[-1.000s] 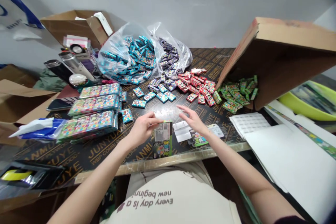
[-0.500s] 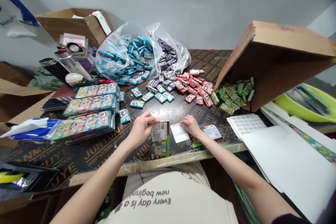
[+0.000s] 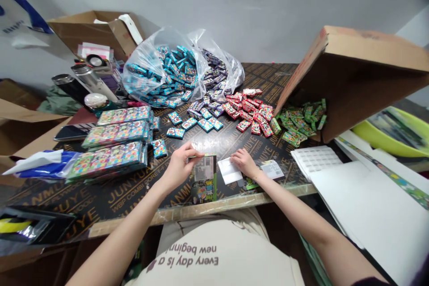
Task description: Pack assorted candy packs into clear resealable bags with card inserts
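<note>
While the left hand pinches the top of a small green box standing upright at the table's near edge, the right hand, fingers drawn together, presses on a white slip just beside the box. A firm hold on the box and a light, flat touch on the slip seem wise, so neither slides off that edge.
</note>
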`<control>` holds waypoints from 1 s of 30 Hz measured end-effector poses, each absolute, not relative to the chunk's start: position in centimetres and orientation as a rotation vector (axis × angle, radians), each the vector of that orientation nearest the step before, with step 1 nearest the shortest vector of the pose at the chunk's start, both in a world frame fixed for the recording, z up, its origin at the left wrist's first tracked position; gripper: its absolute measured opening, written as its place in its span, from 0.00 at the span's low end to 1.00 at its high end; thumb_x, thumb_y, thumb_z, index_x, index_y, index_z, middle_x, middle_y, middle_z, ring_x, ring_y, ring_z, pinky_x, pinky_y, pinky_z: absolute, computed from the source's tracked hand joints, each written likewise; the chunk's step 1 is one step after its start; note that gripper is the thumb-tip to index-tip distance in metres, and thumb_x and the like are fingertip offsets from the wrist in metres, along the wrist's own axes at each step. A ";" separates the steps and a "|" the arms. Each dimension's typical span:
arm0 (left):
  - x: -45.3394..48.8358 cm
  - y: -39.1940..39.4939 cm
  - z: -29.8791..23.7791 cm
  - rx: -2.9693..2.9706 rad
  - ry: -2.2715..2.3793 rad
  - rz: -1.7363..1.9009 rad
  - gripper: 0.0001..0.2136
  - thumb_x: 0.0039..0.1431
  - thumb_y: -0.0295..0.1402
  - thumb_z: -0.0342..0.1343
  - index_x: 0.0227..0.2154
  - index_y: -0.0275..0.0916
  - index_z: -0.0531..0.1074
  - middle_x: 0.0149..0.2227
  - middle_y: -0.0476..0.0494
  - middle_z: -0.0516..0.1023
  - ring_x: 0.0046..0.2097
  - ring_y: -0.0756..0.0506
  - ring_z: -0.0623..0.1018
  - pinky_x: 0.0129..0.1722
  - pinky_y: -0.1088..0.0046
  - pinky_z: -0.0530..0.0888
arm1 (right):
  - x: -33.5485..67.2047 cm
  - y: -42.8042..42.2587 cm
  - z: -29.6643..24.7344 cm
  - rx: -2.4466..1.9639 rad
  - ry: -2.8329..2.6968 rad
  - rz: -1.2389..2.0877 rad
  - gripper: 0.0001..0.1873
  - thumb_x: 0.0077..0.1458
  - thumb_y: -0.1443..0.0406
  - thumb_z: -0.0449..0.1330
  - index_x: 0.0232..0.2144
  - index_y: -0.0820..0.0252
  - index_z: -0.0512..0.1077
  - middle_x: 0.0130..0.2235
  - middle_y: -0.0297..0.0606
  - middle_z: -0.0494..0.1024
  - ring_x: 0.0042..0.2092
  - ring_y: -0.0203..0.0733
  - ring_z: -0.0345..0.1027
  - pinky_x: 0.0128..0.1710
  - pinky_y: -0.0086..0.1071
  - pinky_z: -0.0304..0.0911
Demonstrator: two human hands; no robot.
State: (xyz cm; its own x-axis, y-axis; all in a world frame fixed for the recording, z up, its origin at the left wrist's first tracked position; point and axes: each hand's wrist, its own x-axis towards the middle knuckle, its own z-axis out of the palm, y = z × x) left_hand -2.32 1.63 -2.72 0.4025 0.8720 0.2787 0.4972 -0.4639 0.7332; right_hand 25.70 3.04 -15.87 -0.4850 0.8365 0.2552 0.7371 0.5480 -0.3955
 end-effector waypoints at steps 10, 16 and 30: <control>-2.2 1.2 -3.1 2.104 1.222 1.064 0.03 0.51 0.27 0.55 0.24 0.36 0.72 0.26 0.46 0.73 0.31 0.49 0.72 0.32 0.74 0.67 | 24.1 4.5 -11.7 -1.464 -1.920 0.678 0.08 0.55 0.66 0.48 0.26 0.60 0.63 0.22 0.32 0.69 0.25 0.35 0.61 0.27 0.27 0.54; -2.1 0.5 -2.7 2.171 1.216 1.023 0.02 0.50 0.25 0.53 0.24 0.36 0.69 0.28 0.46 0.71 0.32 0.48 0.72 0.34 0.72 0.67 | 18.9 5.0 -3.0 -1.087 -1.776 1.225 0.10 0.52 0.59 0.55 0.26 0.61 0.63 0.33 0.35 0.72 0.36 0.36 0.65 0.35 0.28 0.57; -1.0 0.2 -3.5 2.136 1.348 1.130 0.05 0.51 0.30 0.56 0.23 0.37 0.68 0.25 0.48 0.70 0.29 0.49 0.71 0.30 0.74 0.66 | 14.4 5.3 -3.7 -1.130 -1.739 1.454 0.06 0.43 0.67 0.60 0.26 0.62 0.65 0.19 0.25 0.63 0.22 0.30 0.56 0.23 0.24 0.52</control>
State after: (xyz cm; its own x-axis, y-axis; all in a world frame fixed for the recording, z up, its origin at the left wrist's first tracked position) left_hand -1.04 0.21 -3.49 0.2199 0.8756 0.4301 0.5763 -0.4724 0.6669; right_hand 14.44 5.26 -3.69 -0.4574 0.8862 -0.0735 0.2294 0.0377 -0.9726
